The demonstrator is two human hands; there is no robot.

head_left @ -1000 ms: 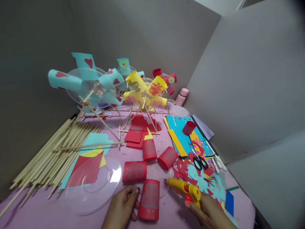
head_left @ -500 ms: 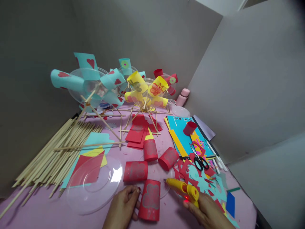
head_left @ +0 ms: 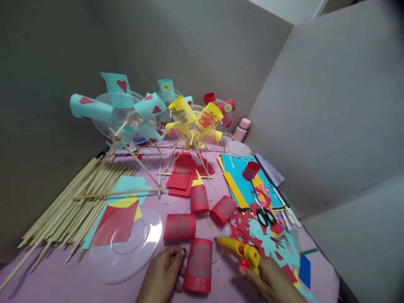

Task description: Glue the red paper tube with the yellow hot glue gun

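Note:
My left hand is curled against the left side of a red paper tube with a grey flower print, holding it on the pink table. My right hand grips a yellow glue gun whose nozzle points left, close to the tube's upper right edge. A red light glows on the gun. Three more red tubes lie just beyond, partly on a clear plastic plate.
A second clear plate lies left over coloured paper. Wooden sticks are piled at far left. Paper windmills stand at the back. Scissors, paper scraps, pens and a pink bottle are on the right.
The glue gun and my right hand have shifted slightly left toward the tube. My left hand stays on the tube.

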